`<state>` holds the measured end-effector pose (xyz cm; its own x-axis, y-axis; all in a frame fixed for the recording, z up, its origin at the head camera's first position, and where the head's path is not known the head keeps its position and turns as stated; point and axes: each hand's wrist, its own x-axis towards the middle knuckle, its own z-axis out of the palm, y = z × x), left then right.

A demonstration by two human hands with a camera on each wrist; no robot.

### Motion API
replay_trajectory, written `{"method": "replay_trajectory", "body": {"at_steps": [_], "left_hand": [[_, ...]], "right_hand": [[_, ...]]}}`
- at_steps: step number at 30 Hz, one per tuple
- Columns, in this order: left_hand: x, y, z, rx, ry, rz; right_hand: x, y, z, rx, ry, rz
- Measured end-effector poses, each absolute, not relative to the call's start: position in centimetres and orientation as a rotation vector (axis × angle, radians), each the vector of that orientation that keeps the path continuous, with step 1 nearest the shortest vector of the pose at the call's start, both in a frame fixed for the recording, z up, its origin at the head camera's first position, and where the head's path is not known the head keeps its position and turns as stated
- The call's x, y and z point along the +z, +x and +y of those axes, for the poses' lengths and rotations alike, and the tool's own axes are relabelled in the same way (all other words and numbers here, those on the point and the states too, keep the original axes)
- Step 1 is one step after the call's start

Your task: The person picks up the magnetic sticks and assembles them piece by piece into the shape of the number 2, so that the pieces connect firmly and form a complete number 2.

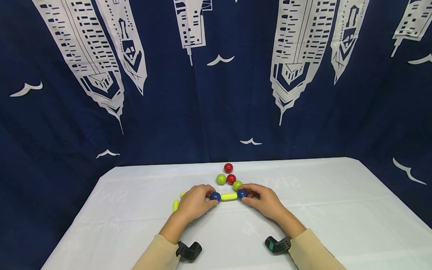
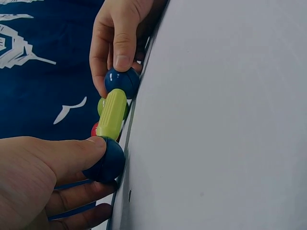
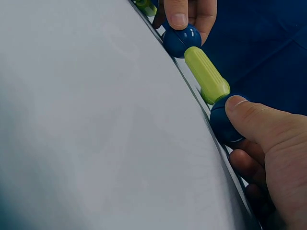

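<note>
A ribbed yellow-green rod (image 1: 229, 196) lies between two blue balls, one at each end. My left hand (image 1: 197, 201) pinches the left blue ball (image 1: 215, 196) between thumb and fingers. The right blue ball (image 1: 242, 194) is pinched by my right hand (image 1: 262, 199). In the left wrist view the rod (image 2: 112, 114) meets both balls, with the left thumb near the joint. The right wrist view shows the right thumb lying on the nearer blue ball (image 3: 224, 120).
Just beyond the rod are two red balls, one farther back (image 1: 228, 168) and one nearer (image 1: 231, 179), and two green balls (image 1: 221, 179). More yellow-green rods (image 1: 176, 205) lie left of the left hand, partly hidden by it. A dark blue patterned curtain (image 1: 201, 111) hangs behind the white table (image 1: 133, 233).
</note>
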<state>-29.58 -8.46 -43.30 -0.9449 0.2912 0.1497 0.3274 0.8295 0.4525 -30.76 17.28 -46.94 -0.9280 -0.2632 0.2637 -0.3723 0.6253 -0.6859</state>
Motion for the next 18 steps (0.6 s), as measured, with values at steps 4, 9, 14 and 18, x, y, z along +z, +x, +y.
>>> {"method": "replay_trajectory", "body": {"at_steps": [4, 9, 14, 18], "left_hand": [[-43.31, -29.54, -8.44, -0.754, -0.488, -2.939], [-43.38, -29.54, -8.47, -0.764, -0.480, -2.942], [-43.34, -29.53, -8.46, -0.771, -0.483, -2.939], [-43.31, -29.56, -8.47, -0.768, -0.490, -2.934]], "right_hand": [[-47.01, -30.81, 17.32, 1.186, 0.534, -2.710], [-47.03, -30.79, 17.26, 1.185, 0.536, -2.712], [-46.92, -30.76, 17.26, 1.179, 0.539, -2.711], [-46.85, -30.69, 17.24, 1.184, 0.539, -2.708]]}}
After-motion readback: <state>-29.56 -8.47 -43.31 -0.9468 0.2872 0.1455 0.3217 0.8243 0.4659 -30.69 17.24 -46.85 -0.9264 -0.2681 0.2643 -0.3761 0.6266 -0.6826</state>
